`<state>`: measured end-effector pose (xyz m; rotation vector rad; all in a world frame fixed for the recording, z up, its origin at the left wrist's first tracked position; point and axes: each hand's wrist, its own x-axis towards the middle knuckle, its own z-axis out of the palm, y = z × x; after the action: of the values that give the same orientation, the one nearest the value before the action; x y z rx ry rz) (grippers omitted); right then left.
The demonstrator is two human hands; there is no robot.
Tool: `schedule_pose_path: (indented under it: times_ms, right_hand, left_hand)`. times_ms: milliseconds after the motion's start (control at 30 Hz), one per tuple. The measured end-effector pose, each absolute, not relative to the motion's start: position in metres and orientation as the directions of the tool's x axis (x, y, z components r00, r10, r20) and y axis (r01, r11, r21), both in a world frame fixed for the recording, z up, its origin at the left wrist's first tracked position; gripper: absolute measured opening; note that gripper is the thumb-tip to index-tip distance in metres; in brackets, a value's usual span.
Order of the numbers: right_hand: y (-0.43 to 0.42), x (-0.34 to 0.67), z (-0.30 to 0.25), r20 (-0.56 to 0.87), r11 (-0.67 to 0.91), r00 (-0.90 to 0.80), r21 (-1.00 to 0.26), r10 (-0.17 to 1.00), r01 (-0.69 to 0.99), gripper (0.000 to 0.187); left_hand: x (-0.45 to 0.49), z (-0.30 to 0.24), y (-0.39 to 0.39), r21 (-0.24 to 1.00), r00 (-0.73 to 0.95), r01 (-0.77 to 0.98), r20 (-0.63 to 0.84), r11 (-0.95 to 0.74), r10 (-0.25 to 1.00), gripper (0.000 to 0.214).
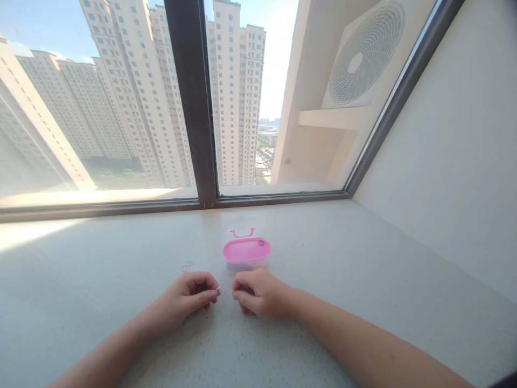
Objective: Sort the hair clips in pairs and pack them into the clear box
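My left hand point(194, 295) is closed in a pinch, with a tiny pale bit showing at the fingertips. Facing it across a small gap, my right hand point(258, 293) also pinches, and a tiny whitish tip shows between its thumb and finger. What either hand holds is too small to name. Just beyond both hands stands an oval container with a pink lid point(242, 251). On that lid lies a small dark ring-like thing point(261, 243). Behind it is a pink handle-shaped piece point(243, 235). A few small pinkish and pale loops point(185, 267) lie beyond my left hand.
The hands are above a pale speckled sill point(343, 258). A dark-framed window point(204, 134) bounds it at the back, and a white wall point(452, 151) rises on the right. Outside are tall buildings and a fan unit point(365, 54).
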<state>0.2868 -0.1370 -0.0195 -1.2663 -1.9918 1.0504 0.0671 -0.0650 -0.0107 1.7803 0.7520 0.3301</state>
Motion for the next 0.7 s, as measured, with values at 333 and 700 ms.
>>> schedule_pose_path:
  times_ms: [333, 700]
  right_hand:
    - [-0.1362, 0.2867, -0.0212, 0.043, 0.258, -0.404, -0.829, 0.914, 0.496, 0.005]
    - [-0.1362, 0.2864, -0.0225, 0.017, 0.206, -0.389, -0.87, 0.921, 0.449, 0.004]
  left_hand:
    - [0.0662, -0.011, -0.0655, 0.932, 0.757, 0.313, -0.131, -0.18, 0.64, 0.021]
    - [0.0674, -0.0112, -0.0664, 0.952, 0.759, 0.274, -0.129, -0.134, 0.638, 0.022]
